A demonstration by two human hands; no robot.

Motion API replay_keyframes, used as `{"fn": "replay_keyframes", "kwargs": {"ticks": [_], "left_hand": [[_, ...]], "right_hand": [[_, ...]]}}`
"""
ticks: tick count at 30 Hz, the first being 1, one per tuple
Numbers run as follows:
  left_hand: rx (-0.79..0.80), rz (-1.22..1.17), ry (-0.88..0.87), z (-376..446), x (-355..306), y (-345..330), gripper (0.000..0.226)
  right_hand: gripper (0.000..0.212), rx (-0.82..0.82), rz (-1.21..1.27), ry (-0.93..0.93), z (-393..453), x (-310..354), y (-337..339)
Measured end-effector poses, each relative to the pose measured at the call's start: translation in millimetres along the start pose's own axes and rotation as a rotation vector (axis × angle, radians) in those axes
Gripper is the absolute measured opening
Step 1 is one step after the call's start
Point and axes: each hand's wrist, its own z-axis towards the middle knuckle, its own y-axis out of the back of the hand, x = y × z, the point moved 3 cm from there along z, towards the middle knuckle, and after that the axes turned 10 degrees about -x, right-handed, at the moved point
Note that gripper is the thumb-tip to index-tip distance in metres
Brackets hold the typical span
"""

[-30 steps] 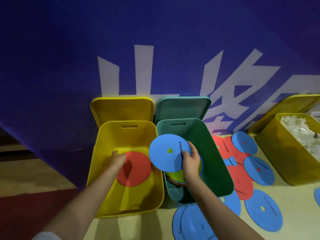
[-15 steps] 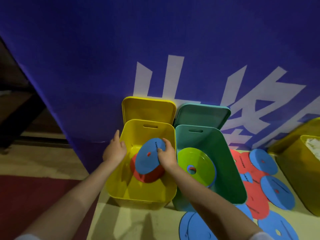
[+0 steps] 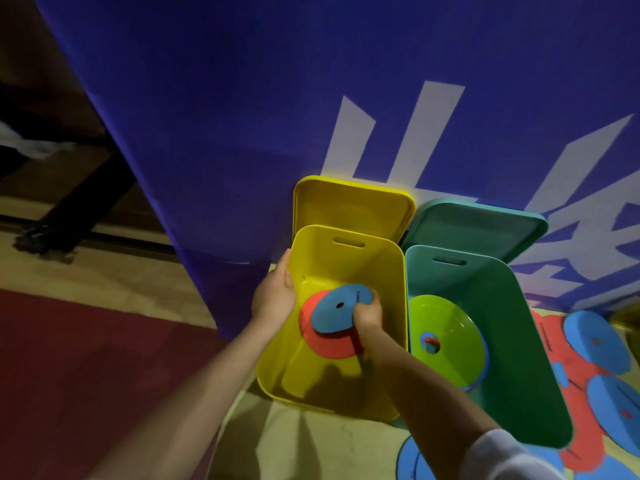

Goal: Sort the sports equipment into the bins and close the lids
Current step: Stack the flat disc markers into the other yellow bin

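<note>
An open yellow bin (image 3: 346, 258) stands beside an open green bin (image 3: 519, 341), each with its lid propped behind it. Inside the yellow bin a blue disc (image 3: 337, 308) lies on a red disc (image 3: 325, 344). My right hand (image 3: 369, 311) reaches into the bin and grips the blue disc's right edge. My left hand (image 3: 273, 294) holds the yellow bin's left rim, thumb inside. A lime-green disc (image 3: 450, 344) leans inside the green bin over other discs.
Several blue discs (image 3: 595, 344) and red discs (image 3: 575, 403) lie on the floor to the right of the green bin. A blue banner wall (image 3: 311, 98) stands right behind the bins. A dark red mat (image 3: 86, 375) covers the floor at left.
My right hand carried the blue disc from the green bin into the yellow one and lowered it onto the red disc. My left hand left the red disc and took the bin's left rim.
</note>
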Motion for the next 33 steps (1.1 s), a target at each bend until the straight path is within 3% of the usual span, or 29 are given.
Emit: {"fn": "replay_keyframes", "kwargs": {"ticks": [4, 8, 10, 15, 19, 22, 26, 29, 33], "left_hand": [[-0.007, 0.003, -0.008, 3.2, 3.3, 0.1, 0.048], [-0.006, 0.027, -0.043, 4.0, 4.8, -2.6, 0.048], [-0.018, 0.02, -0.053, 4.2, 3.4, -2.0, 0.047], [-0.252, 0.022, -0.354, -14.9, -16.9, 13.8, 0.036], [-0.124, -0.231, -0.373, -57.4, -66.3, 3.1, 0.043], [0.083, -0.405, -0.383, -99.2, -124.4, -18.0, 0.028], [0.239, -0.554, -0.408, -155.5, -181.0, -41.5, 0.02], [0.353, -0.617, -0.376, -197.2, -197.2, -56.2, 0.023], [0.377, -0.649, -0.334, -238.9, -178.5, -76.2, 0.031]], "right_hand": [[0.041, 0.088, -0.224, -0.113, 14.4, -31.4, -10.7], [0.086, 0.057, -0.523, -0.081, 15.2, -43.2, -10.5], [0.095, 0.074, -0.556, 0.008, 2.9, -28.1, -7.8], [0.06, 0.103, -0.2, 0.379, -65.2, 32.9, 46.1], [0.038, 0.003, 0.15, 0.552, -110.2, 59.0, 137.0], [0.033, -0.091, 0.29, 0.457, -119.2, 54.4, 205.5], [0.029, -0.195, 0.329, 0.413, -116.9, 36.1, 279.7], [0.027, -0.23, 0.364, 0.371, -114.6, 5.6, 323.8], [0.026, -0.257, 0.428, 0.3, -108.6, -37.6, 374.1]]}}
